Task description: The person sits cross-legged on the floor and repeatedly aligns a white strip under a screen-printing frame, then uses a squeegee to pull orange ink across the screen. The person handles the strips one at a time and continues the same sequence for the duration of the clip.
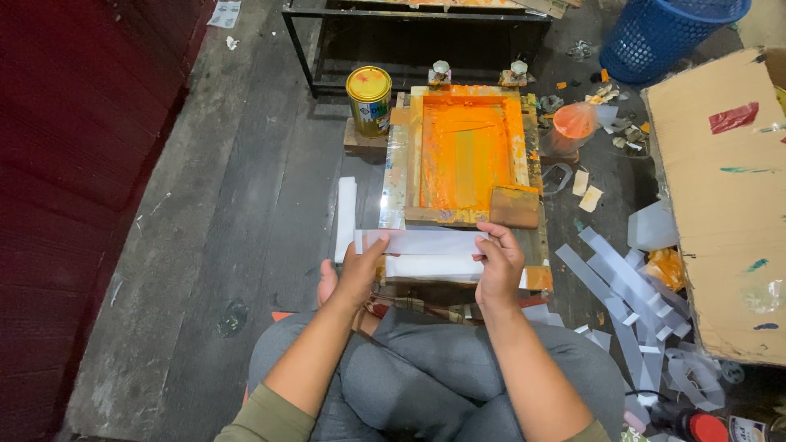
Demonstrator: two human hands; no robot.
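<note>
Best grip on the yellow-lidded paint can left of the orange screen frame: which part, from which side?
Grip the yellow-lidded can around its cylindrical wall, coming from its left. It stands upright on a small board, its right side sits close to the orange screen frame and a metal rack stands behind it, while the floor to its left looks open. The flat lid seems to offer no handle. Both hands hold a white strip.

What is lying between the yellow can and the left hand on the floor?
In the head view, a white strip stack lies on the grey floor between the can and the left hand, which holds a white strip.
</note>
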